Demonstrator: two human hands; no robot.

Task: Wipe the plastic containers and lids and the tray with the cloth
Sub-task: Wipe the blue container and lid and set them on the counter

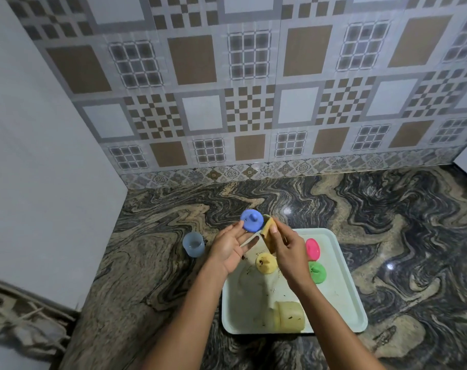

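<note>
My left hand holds a blue lid by its edge, fingers mostly straight, above the tray's far left corner. Right beside it, my right hand pinches a yellow cloth against the lid's right edge. On the pale green tray lie a yellow lid, a pink lid and a green lid. A yellowish container lies on its side at the tray's near edge. A clear bluish container stands upright on the counter, left of the tray.
The marbled stone counter stretches to the right and behind the tray. A patterned tile wall stands at the back and a plain white wall closes the left side. Crumpled material lies at the lower left.
</note>
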